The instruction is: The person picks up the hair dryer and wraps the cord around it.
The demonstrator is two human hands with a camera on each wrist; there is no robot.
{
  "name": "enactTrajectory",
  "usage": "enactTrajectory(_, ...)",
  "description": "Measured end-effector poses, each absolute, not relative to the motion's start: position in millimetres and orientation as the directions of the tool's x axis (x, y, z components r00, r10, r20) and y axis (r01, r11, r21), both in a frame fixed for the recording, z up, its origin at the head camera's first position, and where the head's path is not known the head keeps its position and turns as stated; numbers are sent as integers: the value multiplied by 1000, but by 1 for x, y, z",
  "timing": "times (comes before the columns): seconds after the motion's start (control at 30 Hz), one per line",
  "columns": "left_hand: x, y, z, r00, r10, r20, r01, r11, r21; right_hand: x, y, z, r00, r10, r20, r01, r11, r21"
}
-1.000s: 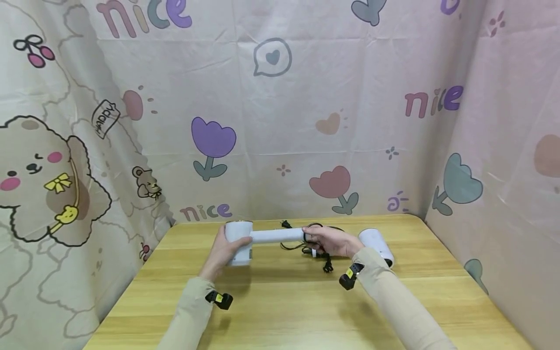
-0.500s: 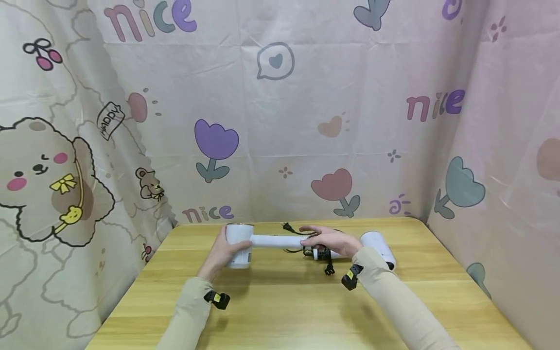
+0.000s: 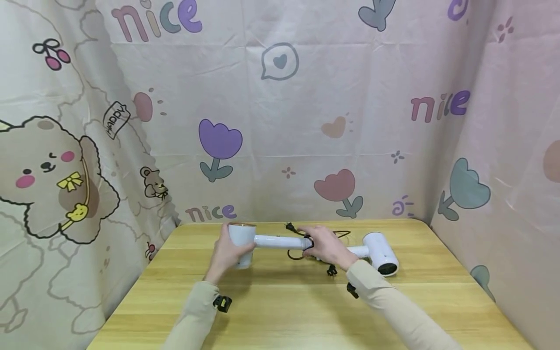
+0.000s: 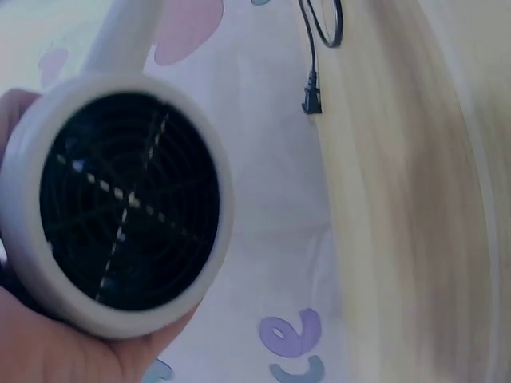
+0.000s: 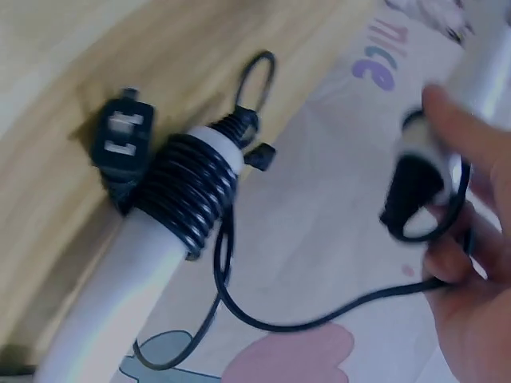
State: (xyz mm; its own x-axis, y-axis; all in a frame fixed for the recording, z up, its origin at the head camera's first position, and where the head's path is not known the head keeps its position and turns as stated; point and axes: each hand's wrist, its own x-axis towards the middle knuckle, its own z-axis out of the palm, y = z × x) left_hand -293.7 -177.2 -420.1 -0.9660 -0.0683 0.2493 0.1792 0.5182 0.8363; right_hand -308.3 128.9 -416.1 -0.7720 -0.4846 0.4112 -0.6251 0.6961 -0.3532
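In the head view, my left hand (image 3: pixel 224 256) grips the wide head of a white hair dryer (image 3: pixel 242 236), its handle pointing right above the table. The left wrist view shows the dryer's dark round grille (image 4: pixel 132 199) facing the camera. At the handle's end is my right hand (image 3: pixel 325 247). In the right wrist view, its thumb lies by the handle end and its curled fingers hold the black power cord (image 5: pixel 343 313). A second white hair dryer (image 3: pixel 379 252) lies on the table at right, cord coils (image 5: pixel 185 187) wound around its handle.
The wooden table (image 3: pixel 280 301) runs up to a patterned cloth backdrop (image 3: pixel 280 116) with cloth sides. A two-pin plug (image 3: pixel 290 226) lies near the back edge. Another plug (image 3: pixel 332 270) lies in front of my right hand.
My right hand has moved around the handle's end, its fingers lifting and then coming down by the cord. The left hand still holds the dryer, which has turned slightly. The view shifted a little.
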Motion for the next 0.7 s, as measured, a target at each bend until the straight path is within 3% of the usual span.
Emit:
enactTrajectory(0.07, -291, -172, -419, -958, -89, 274, 188, 528, 828, -307, 126, -420, -755, -465, 462, -626, 720, -299)
enactTrajectory(0.13, -290, -168, -419, -950, -123, 286, 183, 525, 831, -306, 124, -423, -760, -416, 500, -610, 722, -326)
enactTrajectory(0.27, -289, -163, -423, -939, -181, 292, 170, 493, 853, -308, 120, -424, -843, -215, 493, -506, 625, -594)
enactTrajectory(0.37, -290, -162, -426, -936, -207, 284, 164, 457, 874, -311, 121, -420, -920, -19, 392, -365, 405, -838)
enactTrajectory(0.43, -290, -160, -427, -935, -219, 278, 161, 435, 886, -312, 121, -417, -952, 79, 297, -275, 208, -939)
enactTrajectory(0.57, -290, -157, -428, -928, -241, 283, 168, 407, 898, -313, 122, -412, -985, 140, 103, -122, -131, -984)
enactTrajectory(0.7, -289, -153, -429, -918, -250, 308, 196, 391, 899, -314, 124, -412, -993, 118, -27, -9, -288, -958)
